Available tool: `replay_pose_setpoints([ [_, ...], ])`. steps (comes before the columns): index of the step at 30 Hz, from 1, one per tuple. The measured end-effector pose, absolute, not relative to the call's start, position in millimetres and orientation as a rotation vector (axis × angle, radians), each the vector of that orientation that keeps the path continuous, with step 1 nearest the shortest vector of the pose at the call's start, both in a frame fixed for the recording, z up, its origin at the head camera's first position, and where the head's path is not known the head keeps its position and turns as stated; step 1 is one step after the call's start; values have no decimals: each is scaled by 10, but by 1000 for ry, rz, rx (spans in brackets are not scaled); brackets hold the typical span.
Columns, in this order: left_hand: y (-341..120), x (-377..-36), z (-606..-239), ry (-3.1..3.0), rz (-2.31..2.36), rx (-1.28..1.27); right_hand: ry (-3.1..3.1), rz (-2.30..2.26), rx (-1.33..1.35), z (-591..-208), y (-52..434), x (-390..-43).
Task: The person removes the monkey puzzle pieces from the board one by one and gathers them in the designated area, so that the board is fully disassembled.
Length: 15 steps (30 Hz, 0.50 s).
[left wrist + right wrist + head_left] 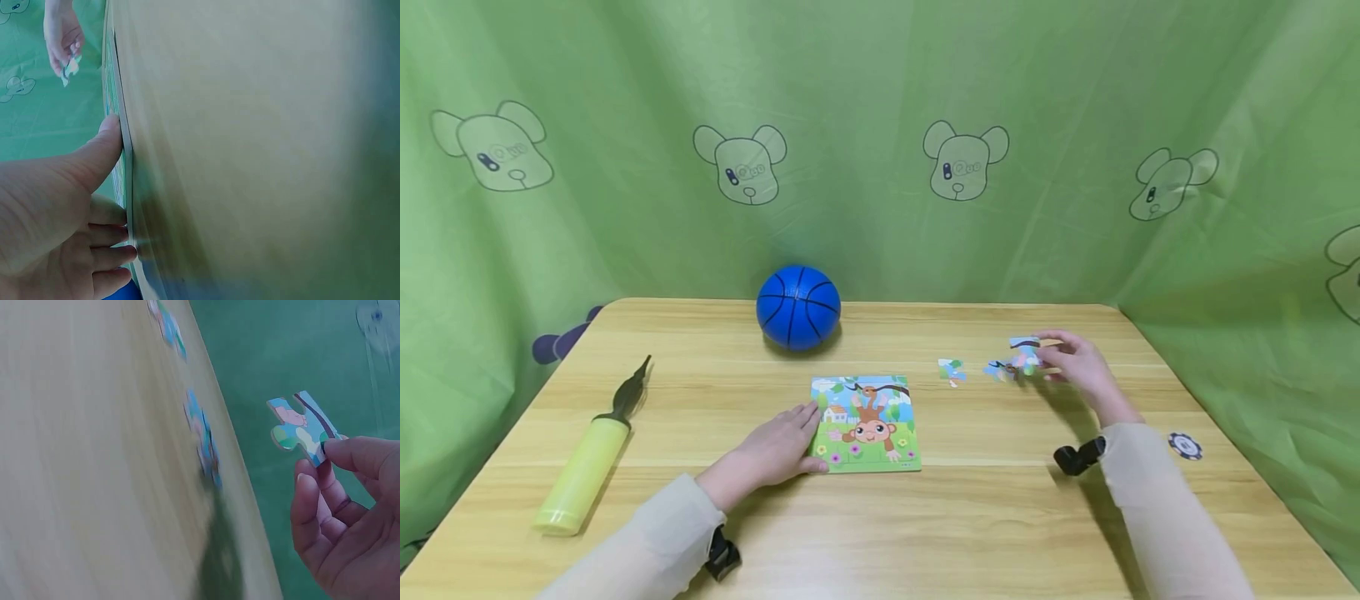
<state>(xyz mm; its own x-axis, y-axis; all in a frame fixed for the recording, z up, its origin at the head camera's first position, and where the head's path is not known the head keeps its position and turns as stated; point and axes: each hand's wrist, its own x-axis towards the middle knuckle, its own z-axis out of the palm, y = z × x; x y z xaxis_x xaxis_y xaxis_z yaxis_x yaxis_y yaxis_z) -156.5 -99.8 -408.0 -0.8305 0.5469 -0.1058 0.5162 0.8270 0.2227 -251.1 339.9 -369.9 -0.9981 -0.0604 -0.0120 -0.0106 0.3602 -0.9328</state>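
Note:
A monkey jigsaw board lies at the middle of the wooden table. My left hand rests flat against its left edge, fingers straight; in the left wrist view the fingers and thumb touch the board's edge. My right hand is lifted over the table's right side and pinches a loose puzzle piece between thumb and fingertips. Two loose pieces lie below it, one close by and another further left.
A blue ball sits at the back centre. A yellow-green hand pump lies at the left. A black-and-white chip lies near the right edge. Green curtains hang close around the table.

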Motion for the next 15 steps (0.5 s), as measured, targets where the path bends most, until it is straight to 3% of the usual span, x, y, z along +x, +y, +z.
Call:
replay_pose_setpoints([
  [15, -995, -1576, -4089, 2839, 261, 825, 2699, -1508, 212, -3991, 3980, -2695],
])
